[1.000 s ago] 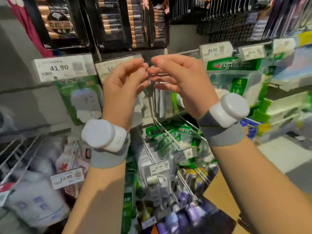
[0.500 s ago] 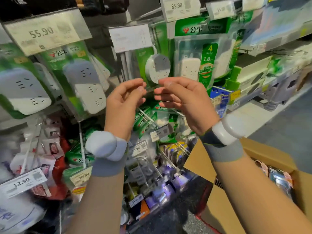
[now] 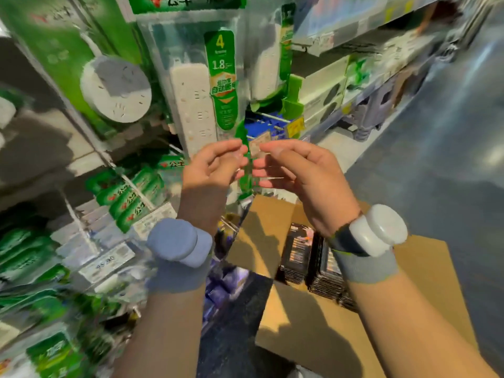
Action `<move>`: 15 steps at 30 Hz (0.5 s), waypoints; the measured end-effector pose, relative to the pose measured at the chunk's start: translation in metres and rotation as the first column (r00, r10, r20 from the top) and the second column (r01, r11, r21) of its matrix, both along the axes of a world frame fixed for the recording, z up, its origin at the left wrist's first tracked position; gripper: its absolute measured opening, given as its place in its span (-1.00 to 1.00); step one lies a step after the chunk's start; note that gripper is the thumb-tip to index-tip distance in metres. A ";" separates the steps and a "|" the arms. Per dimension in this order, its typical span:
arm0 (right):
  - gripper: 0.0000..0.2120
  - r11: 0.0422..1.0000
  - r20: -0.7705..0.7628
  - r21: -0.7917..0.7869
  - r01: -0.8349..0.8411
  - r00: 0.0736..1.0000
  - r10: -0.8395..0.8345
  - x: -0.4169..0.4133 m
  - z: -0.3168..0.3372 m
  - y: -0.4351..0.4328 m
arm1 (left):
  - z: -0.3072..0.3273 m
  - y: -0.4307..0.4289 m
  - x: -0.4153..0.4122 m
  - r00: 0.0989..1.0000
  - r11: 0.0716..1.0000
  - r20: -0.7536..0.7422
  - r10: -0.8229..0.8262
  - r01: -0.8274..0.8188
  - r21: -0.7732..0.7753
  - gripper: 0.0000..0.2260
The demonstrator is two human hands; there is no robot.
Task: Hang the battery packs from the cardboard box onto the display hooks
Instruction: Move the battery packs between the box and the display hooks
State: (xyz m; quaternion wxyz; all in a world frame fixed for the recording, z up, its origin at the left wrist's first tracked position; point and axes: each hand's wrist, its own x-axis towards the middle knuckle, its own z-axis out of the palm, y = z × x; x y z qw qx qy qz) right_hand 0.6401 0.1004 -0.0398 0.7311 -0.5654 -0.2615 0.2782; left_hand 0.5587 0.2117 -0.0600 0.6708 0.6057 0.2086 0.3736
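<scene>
A rack (image 3: 68, 159) of hanging goods fills the left and top of the view, blurred by motion. The grey floor (image 3: 450, 165) runs along its right side. One open cardboard box (image 3: 313, 334) stands on the floor below the hands, with its flaps spread outward.

Three large clear packs hang at the top of the rack. One holds a round white socket (image 3: 116, 88). Two hold long white power strips, one in the middle (image 3: 191, 105) and one partly hidden behind it to the right (image 3: 266, 66). Below them, a row of small green packs (image 3: 131, 197) hangs on wire hooks (image 3: 152, 204).

The battery packs (image 3: 297, 255) all lie inside the box, dark and stacked on edge. At least two stacks show, and the right forearm covers part of them. None is in either hand.

Two bare hands are raised side by side above the box, in front of the middle power strip. The left hand (image 3: 210, 170) and the right hand (image 3: 302, 173) face each other, just apart. On each, the fingers are curled in toward the thumb, and the tips of the two hands nearly meet. The blur hides whether they pinch anything.

Each wrist carries one grey band with a rounded white device, two in all: left (image 3: 177, 241) and right (image 3: 379, 230). One price tag (image 3: 106, 264) sits low on the rack, its figures smeared.
</scene>
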 end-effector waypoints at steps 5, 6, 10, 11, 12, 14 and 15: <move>-0.86 0.995 -0.035 -0.043 0.086 0.996 -0.088 0.044 -0.016 -0.035 | -0.018 -0.020 0.052 0.996 0.997 -0.066 -0.059 0.056 -0.048 -0.85; -0.87 0.994 -0.047 -0.045 0.104 0.993 -0.106 0.048 -0.019 -0.039 | -0.022 -0.022 0.055 0.995 0.997 -0.084 -0.062 0.059 -0.040 -0.84; -0.86 0.983 -0.122 -0.062 0.175 0.976 -0.182 0.075 -0.035 -0.061 | -0.045 -0.034 0.086 0.983 0.992 -0.138 -0.118 0.111 -0.057 -0.84; -0.85 0.980 -0.115 -0.077 0.181 0.975 -0.189 0.077 -0.039 -0.063 | -0.048 -0.035 0.087 0.985 0.992 -0.136 -0.110 0.100 -0.077 -0.85; -0.84 0.977 -0.109 -0.096 0.190 0.974 -0.200 0.083 -0.045 -0.066 | -0.054 -0.037 0.092 0.984 0.990 -0.137 -0.113 0.100 -0.098 -0.86; -0.84 0.964 -0.115 -0.131 0.230 0.963 -0.245 0.098 -0.059 -0.071 | -0.068 -0.037 0.108 0.976 0.983 -0.161 -0.149 0.128 -0.133 -0.85; -0.84 0.962 -0.110 -0.142 0.232 0.962 -0.248 0.099 -0.062 -0.072 | -0.071 -0.037 0.108 0.973 0.981 -0.166 -0.160 0.138 -0.136 -0.84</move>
